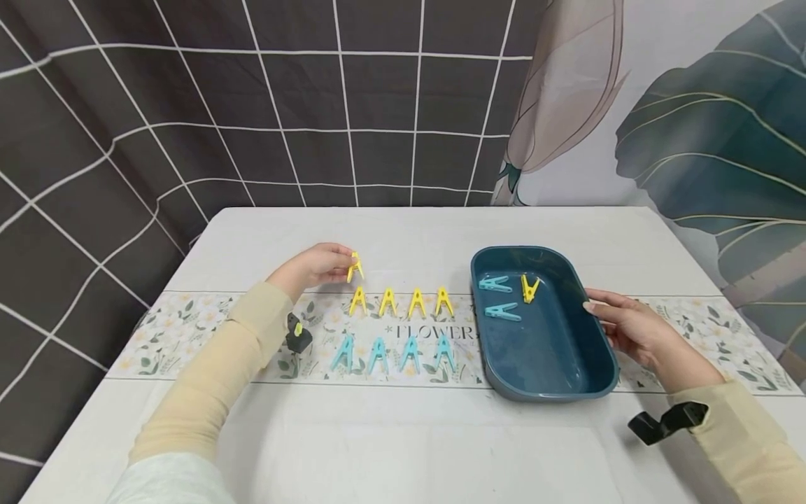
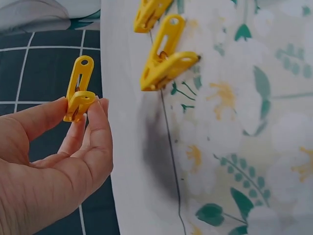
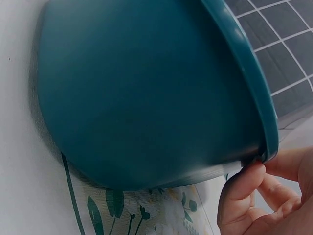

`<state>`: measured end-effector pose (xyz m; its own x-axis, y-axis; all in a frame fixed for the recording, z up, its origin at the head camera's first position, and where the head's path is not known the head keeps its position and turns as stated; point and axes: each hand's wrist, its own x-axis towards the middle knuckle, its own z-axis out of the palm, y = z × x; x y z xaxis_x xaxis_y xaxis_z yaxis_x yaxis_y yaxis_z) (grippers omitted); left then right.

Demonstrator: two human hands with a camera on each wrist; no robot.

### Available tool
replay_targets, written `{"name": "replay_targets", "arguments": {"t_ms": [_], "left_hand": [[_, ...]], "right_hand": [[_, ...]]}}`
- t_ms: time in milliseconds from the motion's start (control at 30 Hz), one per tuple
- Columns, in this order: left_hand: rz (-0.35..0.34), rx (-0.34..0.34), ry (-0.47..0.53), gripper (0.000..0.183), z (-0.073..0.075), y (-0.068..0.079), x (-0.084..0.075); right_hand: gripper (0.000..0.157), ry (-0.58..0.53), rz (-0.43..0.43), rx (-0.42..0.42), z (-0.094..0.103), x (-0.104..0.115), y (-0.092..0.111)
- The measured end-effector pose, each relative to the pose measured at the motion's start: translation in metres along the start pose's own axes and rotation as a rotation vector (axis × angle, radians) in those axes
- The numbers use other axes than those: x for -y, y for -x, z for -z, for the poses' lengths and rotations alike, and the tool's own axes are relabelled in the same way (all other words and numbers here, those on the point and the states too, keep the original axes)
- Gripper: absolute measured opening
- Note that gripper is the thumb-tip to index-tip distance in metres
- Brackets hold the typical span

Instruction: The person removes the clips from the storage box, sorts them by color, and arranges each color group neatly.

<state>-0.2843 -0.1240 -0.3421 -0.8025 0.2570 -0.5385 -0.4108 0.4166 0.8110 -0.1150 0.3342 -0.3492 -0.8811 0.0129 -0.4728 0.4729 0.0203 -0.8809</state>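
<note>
Between thumb and fingertips my left hand (image 1: 320, 264) pinches a yellow clothespin (image 2: 78, 93), held up beyond the left end of a row of yellow clothespins (image 1: 415, 303). Nearer to me runs a row of light blue clothespins (image 1: 410, 354). Both rows stand on the flowered band of the cloth. My right hand (image 1: 630, 329) grips the right rim of a dark blue plastic basin (image 1: 548, 364). Inside the basin lie two light blue clothespins (image 1: 502, 312) and one yellow clothespin (image 1: 529, 288). The right wrist view shows the basin's outer wall, with the thumb and fingers at its rim.
A white cloth (image 1: 403, 441) with a flowered strip covers the table. Behind the table hangs a dark curtain (image 1: 378, 98) with white grid lines, and to its right a leaf-patterned curtain (image 1: 711, 140). Black wrist mounts (image 1: 669, 422) sit on the sleeves.
</note>
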Motion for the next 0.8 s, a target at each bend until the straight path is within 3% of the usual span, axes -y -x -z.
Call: {"name": "replay_targets", "arguments": {"t_ms": [300,500,800], "left_hand": [[0.017,0.066,-0.025,0.039,-0.007,-0.004,0.013],[0.032,0.091,-0.037,0.034,-0.008,-0.004,0.022],[0.02,0.123,-0.059,0.034,-0.006,-0.003,0.022]], "right_hand": [[0.02,0.003,-0.021,-0.016,0.012,-0.009,0.001],[0.022,-0.015,-0.028,-0.011,0.008,-0.01,0.001],[0.019,-0.018,-0.029,-0.031,0.007,-0.009,0.002]]}}
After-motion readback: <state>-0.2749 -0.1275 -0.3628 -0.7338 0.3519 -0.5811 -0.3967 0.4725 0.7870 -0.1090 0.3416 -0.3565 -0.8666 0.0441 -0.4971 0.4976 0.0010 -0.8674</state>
